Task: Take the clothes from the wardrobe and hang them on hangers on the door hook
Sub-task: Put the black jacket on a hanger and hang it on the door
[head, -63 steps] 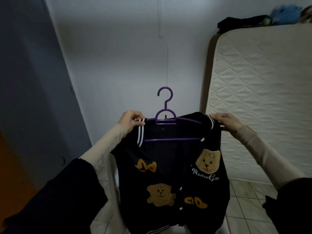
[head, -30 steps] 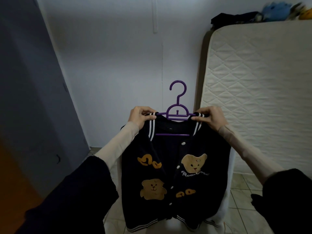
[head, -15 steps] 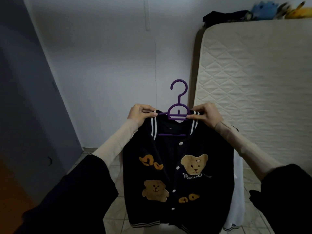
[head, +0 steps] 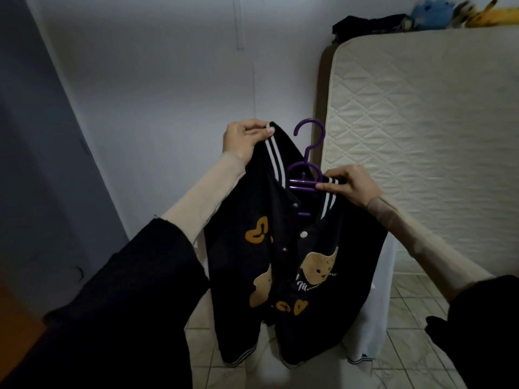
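A dark jacket (head: 283, 265) with tan bear patches and a striped collar hangs in front of me on a purple hanger (head: 304, 175). My left hand (head: 244, 137) pinches the left side of the collar and holds it lifted above the hanger's shoulder. My right hand (head: 348, 186) pinches the right side of the collar together with the hanger's top bar. The hanger's hook points up, free of any support. The jacket's front hangs open at the top, with the lower snaps partly folded over.
An upright quilted mattress (head: 421, 136) leans against the wall on the right, with dark clothes (head: 368, 23) and plush toys (head: 438, 9) on top. A grey door or panel (head: 36, 164) stands at the left. White wall behind, tiled floor (head: 407, 346) below.
My left hand has lifted the left collar up and away from the hanger. The jacket has tilted and swung right, and the view has shifted left.
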`<state>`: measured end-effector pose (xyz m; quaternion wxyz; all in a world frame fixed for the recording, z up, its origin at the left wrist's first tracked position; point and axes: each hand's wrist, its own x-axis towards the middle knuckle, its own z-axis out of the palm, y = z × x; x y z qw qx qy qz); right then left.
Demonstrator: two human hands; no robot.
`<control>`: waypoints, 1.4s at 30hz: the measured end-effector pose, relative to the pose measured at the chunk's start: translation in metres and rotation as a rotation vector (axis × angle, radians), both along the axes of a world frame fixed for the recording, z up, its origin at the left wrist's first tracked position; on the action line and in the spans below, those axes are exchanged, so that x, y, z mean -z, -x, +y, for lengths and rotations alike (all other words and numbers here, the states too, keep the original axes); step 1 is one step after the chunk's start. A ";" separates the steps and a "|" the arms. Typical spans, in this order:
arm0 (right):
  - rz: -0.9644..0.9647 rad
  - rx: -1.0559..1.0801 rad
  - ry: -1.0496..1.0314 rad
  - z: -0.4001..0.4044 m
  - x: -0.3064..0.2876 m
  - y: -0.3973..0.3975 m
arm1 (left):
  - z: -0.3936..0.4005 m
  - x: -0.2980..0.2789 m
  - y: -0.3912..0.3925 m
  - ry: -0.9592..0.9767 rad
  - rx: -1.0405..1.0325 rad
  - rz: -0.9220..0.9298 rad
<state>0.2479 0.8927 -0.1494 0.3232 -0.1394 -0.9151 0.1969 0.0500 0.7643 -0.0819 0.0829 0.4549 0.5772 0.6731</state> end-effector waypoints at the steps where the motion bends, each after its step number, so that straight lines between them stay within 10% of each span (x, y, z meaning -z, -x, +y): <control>1: 0.035 0.011 0.027 0.001 0.000 -0.001 | 0.002 0.003 0.000 0.013 -0.011 0.004; 10: 0.052 0.108 0.144 0.007 0.039 0.001 | -0.014 0.090 0.012 0.340 0.003 0.301; 42: -0.059 0.210 0.277 0.213 0.152 0.106 | 0.181 0.208 0.086 0.506 -0.204 0.014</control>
